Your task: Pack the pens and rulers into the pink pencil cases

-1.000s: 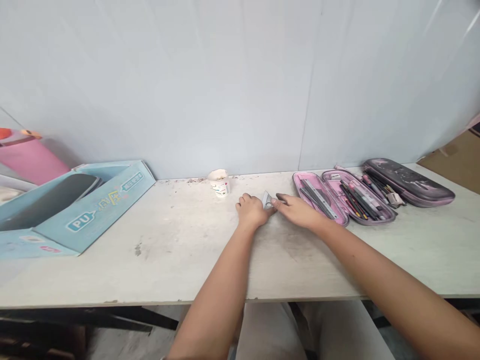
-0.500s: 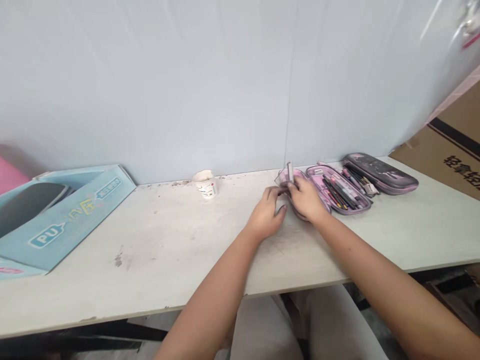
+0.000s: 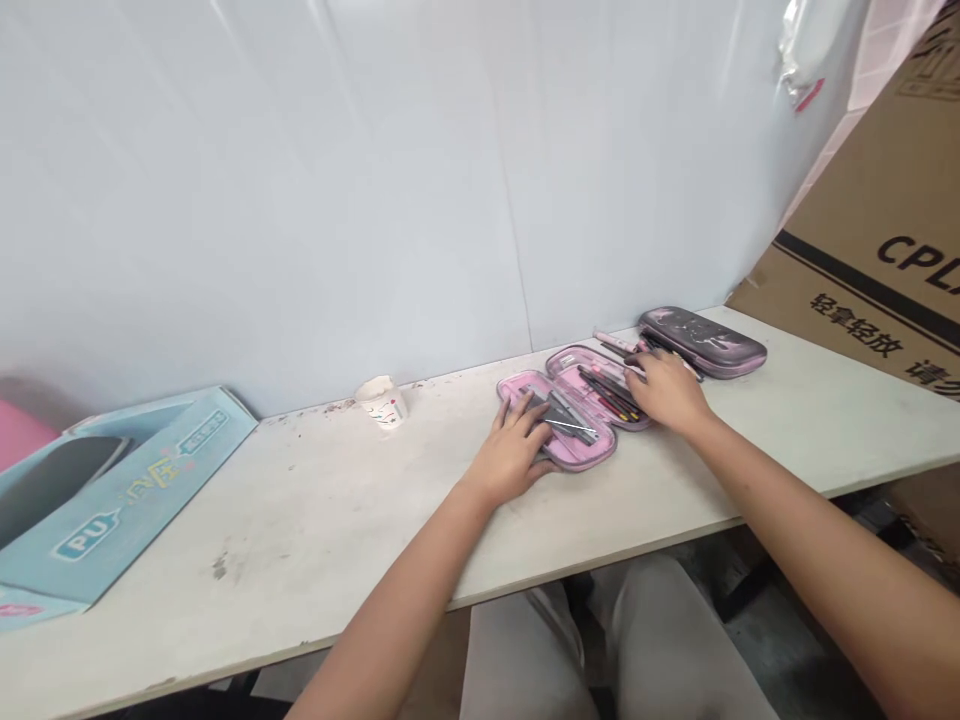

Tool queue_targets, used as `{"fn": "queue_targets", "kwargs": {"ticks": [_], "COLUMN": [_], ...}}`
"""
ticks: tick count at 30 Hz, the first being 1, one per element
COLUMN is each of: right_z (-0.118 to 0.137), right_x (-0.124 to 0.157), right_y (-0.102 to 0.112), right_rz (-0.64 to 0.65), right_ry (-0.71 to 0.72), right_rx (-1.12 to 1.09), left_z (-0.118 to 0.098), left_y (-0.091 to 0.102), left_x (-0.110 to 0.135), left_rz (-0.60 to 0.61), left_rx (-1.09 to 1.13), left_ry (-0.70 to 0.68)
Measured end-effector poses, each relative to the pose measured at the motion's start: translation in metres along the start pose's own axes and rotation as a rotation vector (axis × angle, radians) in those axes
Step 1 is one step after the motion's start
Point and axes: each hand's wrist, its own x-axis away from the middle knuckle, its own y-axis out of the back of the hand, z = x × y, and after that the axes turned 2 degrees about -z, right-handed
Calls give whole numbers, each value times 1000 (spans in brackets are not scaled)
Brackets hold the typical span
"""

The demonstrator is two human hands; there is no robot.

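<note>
Pale wall [image 3: 337,200] behind pencil case [image 3: 606,441] | tabletop [image 3: 352,510] beneath | left hand [image 3: 512,450] spread wide on it | right hand [image 3: 669,388] curled at its right, grip unclear

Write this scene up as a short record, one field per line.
left hand: fingers spread on the open pencil case
right hand: by the case's right end; grip unclear
case contents: grey flat tools, pencils
closed case: dark, beyond the right hand
paper cup: left of the open case
blue box: left, marked PU
cardboard box: right
</note>
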Motion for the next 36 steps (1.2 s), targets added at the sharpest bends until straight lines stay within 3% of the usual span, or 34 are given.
{"fn": "queue_targets", "kwargs": {"ticks": [3,6,13,17,22,25,28,31,36], "right_z": [-21,-25,-14,-13,-7,-2,1,3,5], "right_x": [3,-1,-26,-27,-20,-19,-19,-20,-14], "right_y": [1,-8,-34,-41,-34,-29,-28,-30,-36], "right_rz": [88,203,202,162,192,188,119,106,296], "right_ry": [-49,-72,-149,-133,-131,-160,-144,-145,28], "right_rx": [14,-98,-369,-618,-1213,-1356,-1335,-1280,-1153], "left_z": [-9,-18,-29,-26,-12,-2,3,5,13], "left_y": [7,11,14,19,25,24,22,25,44], "left_x": [0,-2,-16,-45,-95,-119,-132,-135,-123], "left_rz": [26,32,-67,-98,-41,27,124,124,14], "left_rx": [-45,-115,-202,-186,-131,-127,-158,-211,-226], "left_ry": [-119,-177,-105,-69,-135,-137,-64,66,351]}}
